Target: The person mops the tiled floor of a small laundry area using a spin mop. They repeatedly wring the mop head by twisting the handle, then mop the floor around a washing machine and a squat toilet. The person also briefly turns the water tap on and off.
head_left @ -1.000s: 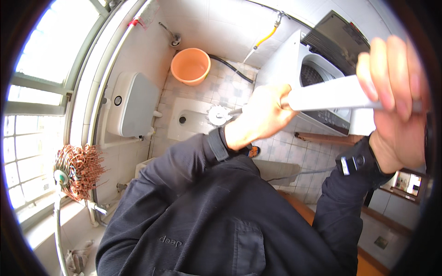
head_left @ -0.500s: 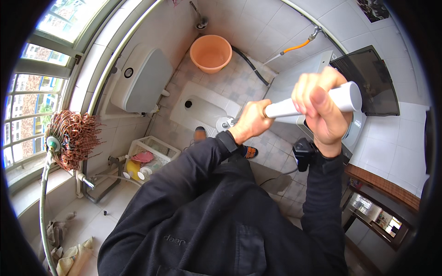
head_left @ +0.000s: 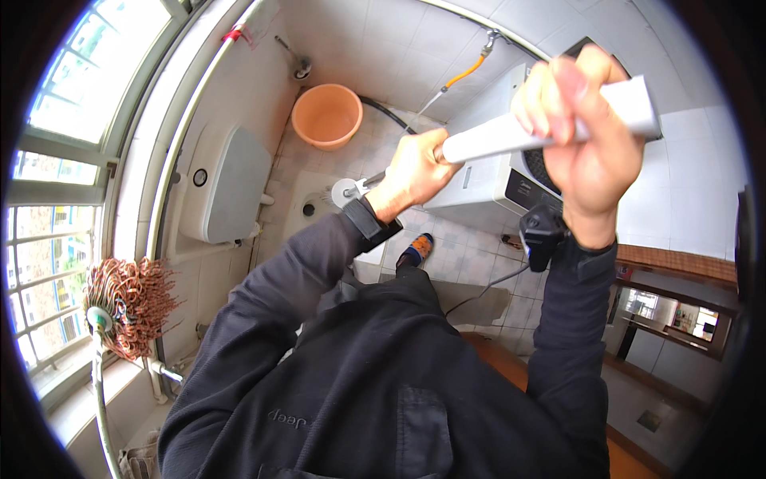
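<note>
Head view: both hands are closed on one white tubular handle (head_left: 483, 142), held aslant in front of the body, well above the floor. The left hand (head_left: 419, 172) wraps its lower end, where a thin grey shaft (head_left: 373, 180) leads toward a white disc (head_left: 345, 192); the right hand (head_left: 589, 132) grips near the upper end. Spacing the hands this way probably steadies the length and lets the lower one aim the disc. That disc shows over the squat toilet (head_left: 307, 185), but whether they touch cannot be told. A red-brown mop (head_left: 136, 307) stands head-up beside the window, perhaps so its strands can dry.

The left hand covers the joint of handle and shaft; the slightly blurred right fingers hide part of the handle. Handle and right arm block much of the washing machine (head_left: 471, 191). The cable (head_left: 495, 281) near the right wrist disappears behind the dark clothing.
</note>
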Motion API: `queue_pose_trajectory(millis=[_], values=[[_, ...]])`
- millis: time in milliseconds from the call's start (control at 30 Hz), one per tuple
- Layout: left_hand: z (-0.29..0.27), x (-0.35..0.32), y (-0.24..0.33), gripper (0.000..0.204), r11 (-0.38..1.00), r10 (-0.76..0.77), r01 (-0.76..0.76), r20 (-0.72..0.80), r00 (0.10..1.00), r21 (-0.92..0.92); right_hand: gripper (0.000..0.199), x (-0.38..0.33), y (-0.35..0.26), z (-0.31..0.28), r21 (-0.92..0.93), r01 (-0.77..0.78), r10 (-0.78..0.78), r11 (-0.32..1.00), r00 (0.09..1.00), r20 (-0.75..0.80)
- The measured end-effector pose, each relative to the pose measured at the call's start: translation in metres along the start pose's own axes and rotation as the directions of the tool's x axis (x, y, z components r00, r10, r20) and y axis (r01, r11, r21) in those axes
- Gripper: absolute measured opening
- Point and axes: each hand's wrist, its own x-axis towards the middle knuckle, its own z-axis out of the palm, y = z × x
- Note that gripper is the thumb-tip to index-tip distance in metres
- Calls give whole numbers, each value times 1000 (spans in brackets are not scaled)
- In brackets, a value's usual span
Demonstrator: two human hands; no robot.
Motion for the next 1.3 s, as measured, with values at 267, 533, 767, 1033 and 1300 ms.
queue_pose_trajectory(millis=[267,533,767,1033,1300], values=[[8,72,68,35,994,29,-42,130,991,101,29,52,-47,-38,-61,113,-117,992,992,-53],[74,130,108,43,943,146,-169,100,984,287,34,59,-82,-107,-32,227,-229,973,971,-63],[116,172,82,41,952,155,-174,91,984,252,23,60,-56,-180,-117,183,-197,976,973,-120],[119,184,-57,39,880,-70,24,-79,994,-474,35,46,117,-174,-298,-124,93,946,989,-118],[105,168,95,40,983,146,-145,-5,989,113,33,79,-32,-146,-275,159,-234,948,936,-262]])
